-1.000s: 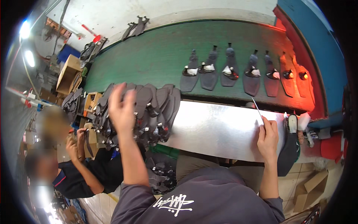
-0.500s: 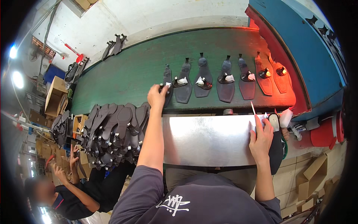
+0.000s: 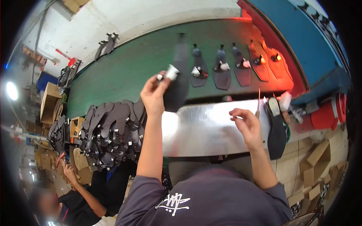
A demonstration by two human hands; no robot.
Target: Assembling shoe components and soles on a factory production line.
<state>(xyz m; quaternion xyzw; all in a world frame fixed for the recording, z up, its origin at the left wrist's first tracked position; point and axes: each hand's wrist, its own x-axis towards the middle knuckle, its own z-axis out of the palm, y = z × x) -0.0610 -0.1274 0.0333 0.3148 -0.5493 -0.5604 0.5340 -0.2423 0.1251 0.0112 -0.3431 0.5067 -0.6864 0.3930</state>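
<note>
Left hand (image 3: 154,96) pinched one sandal (image 3: 180,86) off-centre (right hand (image 3: 249,127) half-curled, couldn't tell if gripping), which risked tipping it into the next sandal (image 3: 199,66) at right.

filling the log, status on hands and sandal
Left hand gripping dark grey flat sandal with white wrapping, near edge of green belt. Right hand half-curled above shiny metal table, slim pointed tool alongside, grip unclear. Dark sandal pile beside left forearm.

A scuffed white wall (image 3: 151,10) rises behind a long green table (image 3: 120,71), lit red at its right end beside a blue cabinet (image 3: 299,47), while a lamp (image 3: 12,91) shines at far left above pale floor tiles (image 3: 289,165) at right.
</note>
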